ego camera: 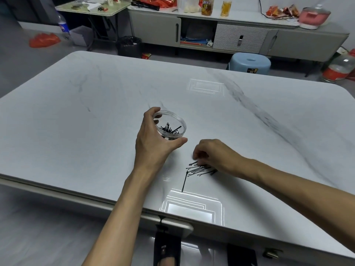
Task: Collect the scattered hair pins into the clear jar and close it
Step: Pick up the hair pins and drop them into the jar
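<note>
The table (96, 131) top is smooth and glossy, a white marble-look surface with grey veins that mirrors the ceiling lights near and mid-table. The jar (181, 124) is clear, shiny plastic with a ribbed rim. The pins (199, 170) look like thin black metal wire with a faint sheen. Far right, the stool (249, 61) is smooth pale-blue plastic. The far cabinet (153, 29) has a matt grey finish with one ribbed panel. The floor (28, 227) is dull grey.

the right hand (211, 152) covers the far end of the hair pin pile (199, 169); whether its curled fingertips pinch any is unclear. the left hand (151, 139) hides the near wall of the clear jar (179, 120). the pins in the jar (170, 129) tangle beyond counting.
</note>
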{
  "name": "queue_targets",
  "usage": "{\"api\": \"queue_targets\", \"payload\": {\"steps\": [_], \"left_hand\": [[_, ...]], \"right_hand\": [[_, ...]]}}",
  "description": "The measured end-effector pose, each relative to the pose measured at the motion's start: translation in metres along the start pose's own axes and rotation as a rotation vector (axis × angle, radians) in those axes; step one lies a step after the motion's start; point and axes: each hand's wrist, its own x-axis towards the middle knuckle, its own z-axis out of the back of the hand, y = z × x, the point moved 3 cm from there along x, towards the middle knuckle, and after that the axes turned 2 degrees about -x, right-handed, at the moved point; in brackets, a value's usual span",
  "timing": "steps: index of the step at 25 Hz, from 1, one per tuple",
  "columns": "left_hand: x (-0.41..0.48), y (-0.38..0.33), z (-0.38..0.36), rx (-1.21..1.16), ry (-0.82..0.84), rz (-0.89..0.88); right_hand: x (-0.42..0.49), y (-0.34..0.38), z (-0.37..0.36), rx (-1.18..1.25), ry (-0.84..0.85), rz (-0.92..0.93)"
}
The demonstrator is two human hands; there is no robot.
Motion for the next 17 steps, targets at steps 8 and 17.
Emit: {"api": "queue_targets", "payload": {"steps": [8,17], "left_hand": [[-0.001,-0.002,-0.002,0.001,0.007,-0.002],[0.000,0.000,-0.001,0.004,0.005,0.003]], "right_hand": [[-0.008,0.012,-0.010,-0.545,-0.023,0.234],[-0.003,-0.010,0.013,-0.159,-0.095,0.113]]}}
